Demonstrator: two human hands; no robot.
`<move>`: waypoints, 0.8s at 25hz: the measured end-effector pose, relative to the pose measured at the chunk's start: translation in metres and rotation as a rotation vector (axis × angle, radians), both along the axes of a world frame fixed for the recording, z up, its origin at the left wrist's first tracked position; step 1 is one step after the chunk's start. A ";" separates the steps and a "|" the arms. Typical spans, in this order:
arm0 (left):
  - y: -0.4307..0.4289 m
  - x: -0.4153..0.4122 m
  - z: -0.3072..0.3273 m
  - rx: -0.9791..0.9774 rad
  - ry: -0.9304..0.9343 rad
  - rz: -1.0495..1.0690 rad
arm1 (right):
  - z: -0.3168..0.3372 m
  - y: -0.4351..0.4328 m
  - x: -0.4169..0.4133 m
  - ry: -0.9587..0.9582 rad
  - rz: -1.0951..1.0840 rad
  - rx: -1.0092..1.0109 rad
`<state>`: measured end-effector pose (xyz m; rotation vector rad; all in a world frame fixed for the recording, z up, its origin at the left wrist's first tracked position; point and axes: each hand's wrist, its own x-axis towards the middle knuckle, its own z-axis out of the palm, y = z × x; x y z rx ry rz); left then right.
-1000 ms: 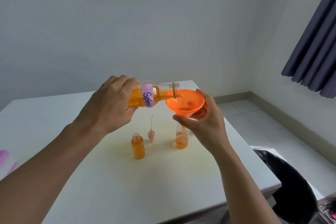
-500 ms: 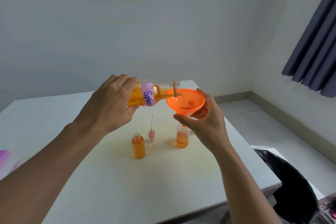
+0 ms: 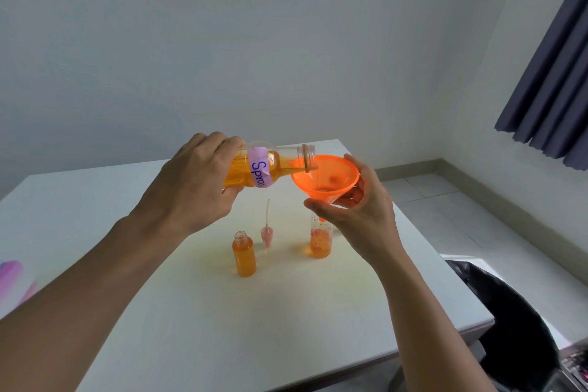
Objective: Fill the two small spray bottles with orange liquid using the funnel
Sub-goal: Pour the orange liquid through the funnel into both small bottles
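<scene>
The orange plastic funnel (image 3: 325, 176) sits with its spout in the right-hand small clear spray bottle (image 3: 320, 239), partly filled, on the white table (image 3: 191, 312). The right hand (image 3: 356, 210) grips the funnel's cone. The left hand (image 3: 194, 181) grasps a tipped clear bottle with a purple label (image 3: 270, 165), pouring orange liquid in. Another small bottle (image 3: 244, 254), full, stands uncapped nearby, beside a pink spray cap (image 3: 267, 234).

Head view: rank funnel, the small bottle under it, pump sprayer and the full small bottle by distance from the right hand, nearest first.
1. Orange funnel: held in the right hand.
2. Part-filled small bottle: just below that hand, under the funnel's spout.
3. Pump sprayer: on the table, left of that bottle.
4. Full small bottle: farthest left, uncapped.
</scene>
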<state>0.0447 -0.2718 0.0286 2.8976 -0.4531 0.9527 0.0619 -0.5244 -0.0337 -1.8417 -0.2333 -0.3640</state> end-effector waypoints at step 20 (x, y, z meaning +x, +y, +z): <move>-0.002 0.000 0.005 0.047 -0.029 0.001 | -0.001 0.001 0.001 0.012 0.008 0.038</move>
